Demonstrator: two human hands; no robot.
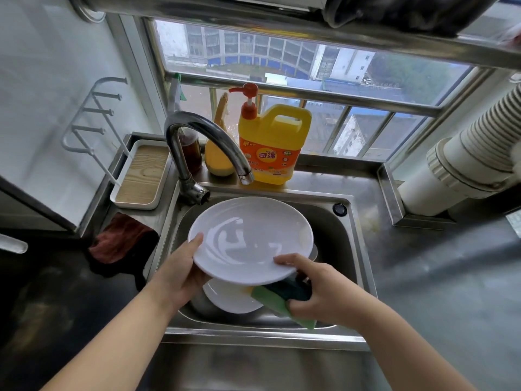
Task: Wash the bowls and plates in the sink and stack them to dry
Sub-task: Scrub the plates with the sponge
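Two hands are on one white plate (pixel 248 235), which I hold tilted above the steel sink (pixel 348 238), under the faucet (pixel 208 148). My left hand (pixel 180 275) grips its left rim, thumb on top. My right hand (pixel 318 294) touches the near rim with a fingertip while its curled fingers clutch a green sponge (pixel 282 301). More white dishes (pixel 231 300) lie in the basin beneath. Yellow detergent jug (pixel 270 145) stands behind.

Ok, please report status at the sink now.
Left hand holds white plate over sink. Right hand grips sponge. More plates beneath.
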